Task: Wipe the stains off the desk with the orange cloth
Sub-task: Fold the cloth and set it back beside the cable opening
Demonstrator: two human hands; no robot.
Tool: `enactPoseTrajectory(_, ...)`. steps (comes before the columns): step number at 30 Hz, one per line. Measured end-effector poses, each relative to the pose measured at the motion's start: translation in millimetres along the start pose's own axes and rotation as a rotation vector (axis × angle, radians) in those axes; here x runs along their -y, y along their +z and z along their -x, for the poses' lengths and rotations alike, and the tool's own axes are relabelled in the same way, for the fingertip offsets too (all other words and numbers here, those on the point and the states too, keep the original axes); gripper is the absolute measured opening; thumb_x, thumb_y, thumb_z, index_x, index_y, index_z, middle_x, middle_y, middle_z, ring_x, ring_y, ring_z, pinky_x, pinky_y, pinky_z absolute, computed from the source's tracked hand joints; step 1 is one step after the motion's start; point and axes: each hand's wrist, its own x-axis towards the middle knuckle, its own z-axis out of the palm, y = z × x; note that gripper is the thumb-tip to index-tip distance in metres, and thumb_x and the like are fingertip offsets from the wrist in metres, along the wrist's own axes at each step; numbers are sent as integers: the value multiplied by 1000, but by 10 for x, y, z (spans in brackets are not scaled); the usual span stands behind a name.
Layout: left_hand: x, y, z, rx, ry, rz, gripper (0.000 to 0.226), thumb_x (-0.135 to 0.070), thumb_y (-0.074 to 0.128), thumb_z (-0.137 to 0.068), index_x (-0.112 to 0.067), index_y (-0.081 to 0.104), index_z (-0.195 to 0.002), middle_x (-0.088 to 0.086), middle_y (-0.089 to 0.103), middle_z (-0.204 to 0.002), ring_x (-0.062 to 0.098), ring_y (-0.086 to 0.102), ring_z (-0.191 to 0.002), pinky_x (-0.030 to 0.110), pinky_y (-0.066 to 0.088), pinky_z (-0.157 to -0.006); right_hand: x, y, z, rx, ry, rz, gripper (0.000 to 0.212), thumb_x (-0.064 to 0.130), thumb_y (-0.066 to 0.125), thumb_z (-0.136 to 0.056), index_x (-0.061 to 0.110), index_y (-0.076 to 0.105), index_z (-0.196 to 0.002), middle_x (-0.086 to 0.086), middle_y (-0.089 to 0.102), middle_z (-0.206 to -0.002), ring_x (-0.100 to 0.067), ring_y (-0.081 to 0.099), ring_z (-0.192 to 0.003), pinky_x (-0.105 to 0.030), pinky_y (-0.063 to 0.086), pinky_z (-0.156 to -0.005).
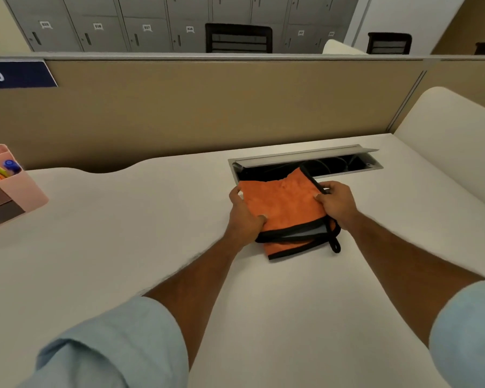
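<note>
Clearly both hands are busy with the orange cloth (283, 203), which lies folded on the white bench (123, 233) just in front of the open cable hatch (305, 163), its far edge overlapping the hatch's dark opening. The left hand (244, 217) grips the cloth's left edge, thumb pressed on top and fingers curled under or beside it. The right hand (336, 203) pinches the black-trimmed right edge, thumb lying along the binding. Holding it from both sides like this looks meant to square up the folds, or to open them, so the cloth makes a flat pad that will press evenly on the surface.

Layers show at the near corner, where the black binding (291, 233) curves around a grey inner face, and a small hanging loop (335, 246) trails onto the bench. No stains are plain to see on the bench from here; the surface looks evenly pale, though the wide lens and soft focus may be hiding faint marks. Wiping itself seems not yet begun.

A pink desk organiser (14, 191) with pens stands well apart at the left edge, out of the way of any sweep. The tan partition (207, 107) closes off the far side.
</note>
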Motion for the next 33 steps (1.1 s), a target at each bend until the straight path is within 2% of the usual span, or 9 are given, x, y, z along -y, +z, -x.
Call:
enactPoseTrajectory(3,64,61,-104,28,77,-48,95,-16,75,-79,-26,8,-145,8,35,-146,31,43,-132,47,43,-107,-80,-5,-162,-6,-19,63,37,16,68,-86,11,60,-122,-15,65,-120,-33,62,-111,-48,50,-98)
enactPoseTrajectory(5,77,100,-104,-90,108,-160,90,-17,72,-80,-23,12,-146,8,32,-147,29,41,-132,45,42,-104,-122,-9,-176,-20,-78,214,44,23,66,-88,9,55,-129,-15,62,-126,-33,58,-117,-46,45,-103)
enactPoseTrajectory(8,137,162,-46,-233,259,-362,80,-34,64,-84,-23,17,-148,5,26,-151,25,35,-135,42,38,-108,-187,47,-53,-76,-334,427,46,33,59,-90,10,53,-130,-13,56,-133,-32,53,-122,-45,39,-104)
enactPoseTrajectory(11,231,266,-17,46,348,-754,75,-55,46,-90,-24,18,-152,6,12,-163,28,15,-148,48,19,-119,-302,186,101,58,-567,570,55,51,41,-91,15,54,-130,-9,54,-137,-29,50,-126,-41,37,-106)
enactPoseTrajectory(16,304,270,-10,196,286,-991,76,-62,33,-92,-25,8,-154,5,-3,-165,26,-4,-151,49,2,-121,-373,305,217,187,-505,702,67,59,27,-92,19,40,-145,-7,36,-155,-27,28,-144,-46,22,-119)
enactPoseTrajectory(21,278,-192,203,182,388,-879,68,-57,35,-94,-23,24,-152,6,20,-162,21,18,-148,41,13,-121,-125,321,380,32,-574,507,44,44,45,-94,12,61,-119,-6,62,-121,-22,55,-113,-38,45,-98)
enactPoseTrajectory(26,510,-1217,596,17,405,-788,63,-64,29,-91,-21,57,-128,-2,57,-134,14,51,-125,31,38,-105,216,647,708,-25,-572,245,22,29,54,-94,10,64,-101,-3,62,-97,-18,57,-88,-35,50,-80)
enactPoseTrajectory(30,734,-2233,904,-158,296,-768,61,-67,29,-89,-23,64,-114,-8,66,-115,10,61,-103,25,44,-88,567,1090,997,37,-560,159,9,21,56,-94,17,59,-87,3,57,-79,-14,52,-74,-31,44,-69)
enactPoseTrajectory(33,835,-2901,1120,-230,208,-800,50,-60,39,-92,-24,64,-115,-6,67,-115,10,62,-97,28,47,-85,881,1490,1208,90,-569,128,9,21,58,-92,17,63,-87,2,62,-82,-13,56,-77,-31,48,-72)
